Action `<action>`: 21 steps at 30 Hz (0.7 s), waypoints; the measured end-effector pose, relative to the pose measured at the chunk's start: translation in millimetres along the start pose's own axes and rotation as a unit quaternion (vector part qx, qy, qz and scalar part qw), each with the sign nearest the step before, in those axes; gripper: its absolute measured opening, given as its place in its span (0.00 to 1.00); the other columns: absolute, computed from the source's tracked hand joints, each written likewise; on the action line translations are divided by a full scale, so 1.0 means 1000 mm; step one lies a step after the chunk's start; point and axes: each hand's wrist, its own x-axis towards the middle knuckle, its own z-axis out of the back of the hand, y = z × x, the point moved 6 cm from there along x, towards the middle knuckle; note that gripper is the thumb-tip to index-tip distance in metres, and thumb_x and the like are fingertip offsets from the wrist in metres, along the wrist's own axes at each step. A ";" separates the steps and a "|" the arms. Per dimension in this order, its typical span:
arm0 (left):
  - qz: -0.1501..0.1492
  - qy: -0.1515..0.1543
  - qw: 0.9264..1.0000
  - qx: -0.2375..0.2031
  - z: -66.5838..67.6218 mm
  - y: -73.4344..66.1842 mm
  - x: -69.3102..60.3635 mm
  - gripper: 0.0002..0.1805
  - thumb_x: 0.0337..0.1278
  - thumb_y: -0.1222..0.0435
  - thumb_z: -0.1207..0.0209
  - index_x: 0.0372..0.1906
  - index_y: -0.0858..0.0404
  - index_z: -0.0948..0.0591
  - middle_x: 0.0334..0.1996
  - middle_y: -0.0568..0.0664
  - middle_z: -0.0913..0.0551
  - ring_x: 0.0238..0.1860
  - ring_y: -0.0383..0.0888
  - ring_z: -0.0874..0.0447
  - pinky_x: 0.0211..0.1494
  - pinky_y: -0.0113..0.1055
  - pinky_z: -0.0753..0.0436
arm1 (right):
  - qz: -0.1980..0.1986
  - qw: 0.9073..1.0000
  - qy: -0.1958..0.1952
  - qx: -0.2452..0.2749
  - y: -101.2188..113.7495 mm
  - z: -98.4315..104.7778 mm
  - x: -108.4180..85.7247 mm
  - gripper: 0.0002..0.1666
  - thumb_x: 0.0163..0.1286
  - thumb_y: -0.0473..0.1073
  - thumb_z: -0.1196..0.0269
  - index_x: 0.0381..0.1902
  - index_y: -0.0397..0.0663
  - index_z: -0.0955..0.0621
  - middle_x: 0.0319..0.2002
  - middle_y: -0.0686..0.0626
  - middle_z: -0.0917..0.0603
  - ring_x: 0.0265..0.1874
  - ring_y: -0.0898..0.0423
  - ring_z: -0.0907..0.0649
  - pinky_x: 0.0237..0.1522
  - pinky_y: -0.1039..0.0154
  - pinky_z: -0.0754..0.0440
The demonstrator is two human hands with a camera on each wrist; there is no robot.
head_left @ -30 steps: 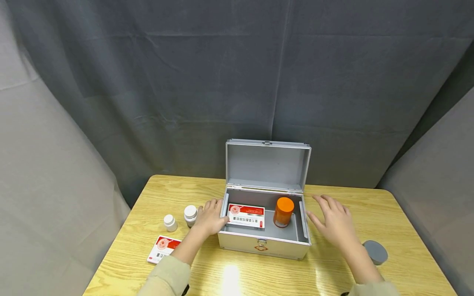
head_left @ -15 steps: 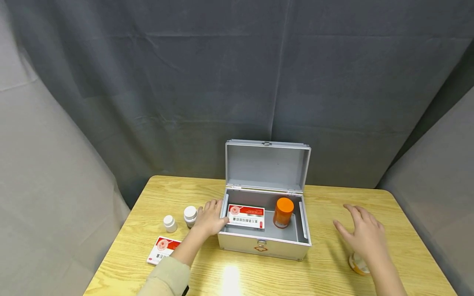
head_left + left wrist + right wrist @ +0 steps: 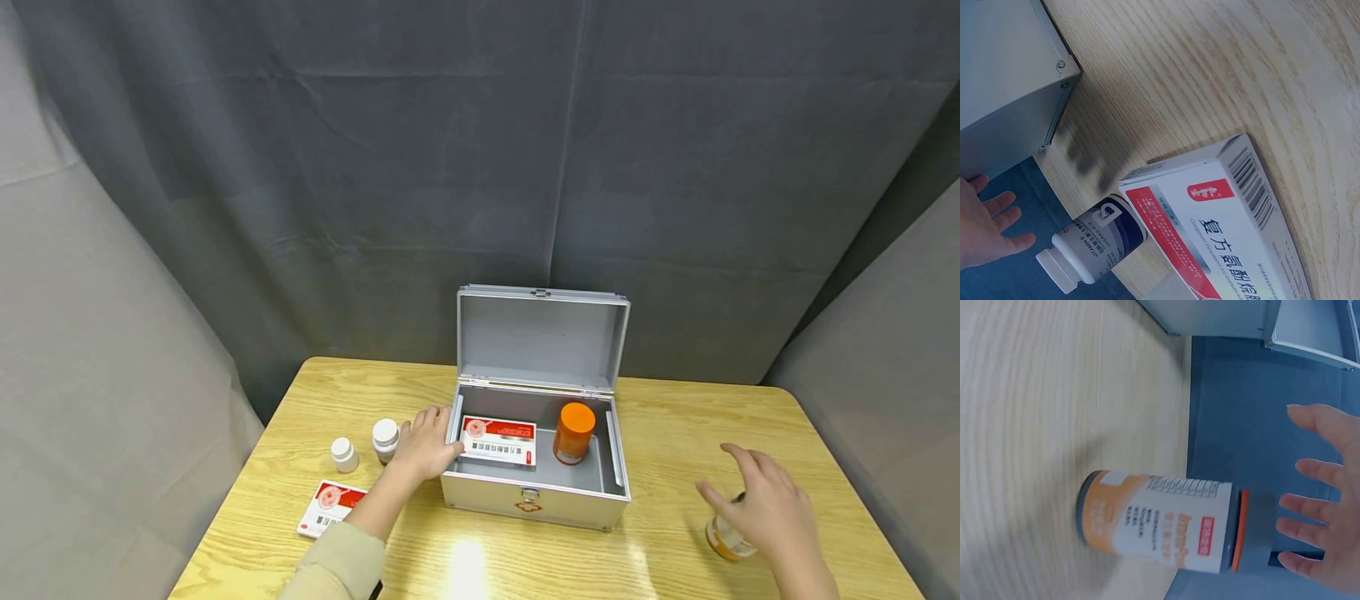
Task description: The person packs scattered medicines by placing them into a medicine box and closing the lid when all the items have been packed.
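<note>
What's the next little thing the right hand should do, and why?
I'd say the right hand should gently close round the orange-and-white labelled bottle. That hand is open, right beside the bottle, and not yet wrapped round it. The left hand is over at the edge of the open case, so the right one seems better placed.

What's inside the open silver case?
The silver case holds a red-and-white medicine box and an orange bottle, standing upright. Anything beneath the medicine box is covered from view.
</note>
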 end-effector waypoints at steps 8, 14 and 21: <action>0.003 0.003 1.000 -0.008 0.000 0.000 -0.001 0.38 0.52 0.49 0.49 0.67 0.63 0.40 0.61 0.59 0.36 0.63 0.56 0.41 0.62 0.58 0.42 | -0.026 0.998 0.054 -0.001 -0.016 -0.012 -0.006 0.57 0.48 0.79 0.47 0.59 0.38 0.34 0.51 0.26 0.32 0.44 0.27 0.30 0.32 0.32 0.32; 0.003 0.001 1.000 -0.005 -0.001 0.001 0.000 0.39 0.51 0.49 0.50 0.67 0.63 0.40 0.61 0.59 0.36 0.63 0.56 0.41 0.61 0.58 0.41 | -0.031 0.998 0.062 0.007 -0.022 -0.018 -0.009 0.57 0.48 0.77 0.44 0.60 0.36 0.35 0.51 0.24 0.33 0.44 0.27 0.30 0.32 0.33 0.30; 0.001 -0.002 1.000 -0.007 -0.002 0.001 0.000 0.39 0.49 0.48 0.51 0.66 0.63 0.39 0.61 0.58 0.36 0.63 0.55 0.40 0.61 0.58 0.41 | -0.041 0.996 0.079 0.017 -0.028 -0.020 -0.011 0.56 0.48 0.75 0.41 0.58 0.35 0.34 0.49 0.23 0.32 0.42 0.27 0.28 0.30 0.35 0.29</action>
